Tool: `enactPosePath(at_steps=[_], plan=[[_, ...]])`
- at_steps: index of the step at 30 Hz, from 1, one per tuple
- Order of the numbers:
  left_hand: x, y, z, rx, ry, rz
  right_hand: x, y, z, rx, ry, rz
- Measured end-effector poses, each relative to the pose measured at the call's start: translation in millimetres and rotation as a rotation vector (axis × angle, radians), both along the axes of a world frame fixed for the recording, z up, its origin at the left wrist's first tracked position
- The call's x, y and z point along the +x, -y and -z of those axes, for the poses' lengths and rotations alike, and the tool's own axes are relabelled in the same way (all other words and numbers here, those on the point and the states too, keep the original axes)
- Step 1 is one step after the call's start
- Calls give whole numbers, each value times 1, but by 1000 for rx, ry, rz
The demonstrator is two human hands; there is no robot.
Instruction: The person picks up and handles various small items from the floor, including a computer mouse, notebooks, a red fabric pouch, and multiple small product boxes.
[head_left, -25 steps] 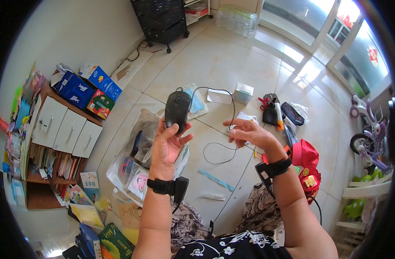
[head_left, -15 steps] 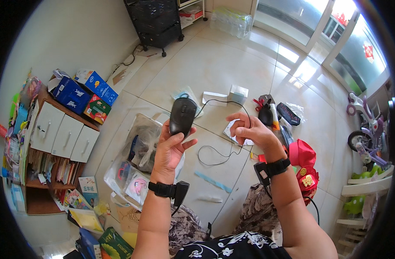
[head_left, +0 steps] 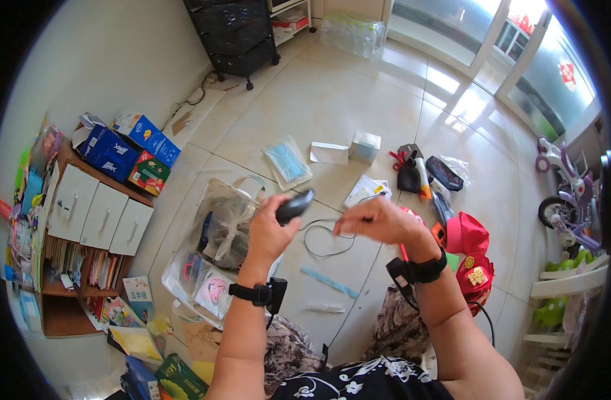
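Note:
My left hand (head_left: 269, 230) grips a black computer mouse (head_left: 295, 206), now tipped on its side in front of me. A thin black cable (head_left: 324, 235) runs from the mouse in a loop over the tiled floor and up to my right hand (head_left: 375, 220), which pinches it between the fingers. Both wrists wear a black strap with a small device. The two hands are close together, about a hand's width apart.
A clear plastic bag (head_left: 219, 227) with items lies under my left hand. A mask packet (head_left: 287, 162), an envelope (head_left: 329, 153) and a small box (head_left: 365, 147) lie farther out. Tools and a red bag (head_left: 469, 243) sit at right; a cabinet (head_left: 92, 213) with boxes stands at left.
The mouse has dropped lower and turned from upright to sideways in my left hand. My right hand moved left along the cable, toward the mouse.

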State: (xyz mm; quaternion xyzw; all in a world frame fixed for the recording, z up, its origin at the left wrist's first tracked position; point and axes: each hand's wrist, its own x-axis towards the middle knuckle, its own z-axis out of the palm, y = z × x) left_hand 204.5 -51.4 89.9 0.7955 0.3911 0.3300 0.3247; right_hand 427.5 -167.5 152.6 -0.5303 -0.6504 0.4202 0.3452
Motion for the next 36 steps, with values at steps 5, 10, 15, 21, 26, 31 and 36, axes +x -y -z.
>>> enactPosePath(at_steps=[5, 10, 15, 21, 26, 31, 36], plan=[[2, 13, -19, -492, -76, 535, 27, -19, 31, 33, -197, 502], [-1, 21, -25, -883, 629, 483, -5, -24, 51, -89, -39, 308], [5, 12, -24, -808, 632, 151, -27, -14, 30, -25, 70, 128], [7, 16, -15, -58, -63, 68, -13, -13, 19, -38, -171, 93], [3, 24, -30, -618, 151, 615, 5, -22, 35, -97, -251, 293], [3, 21, -30, -936, 848, 302, -16, -24, 38, -288, -144, 143], [2, 13, -18, -614, 433, 22, -26, -15, 32, -3, -16, 1]])
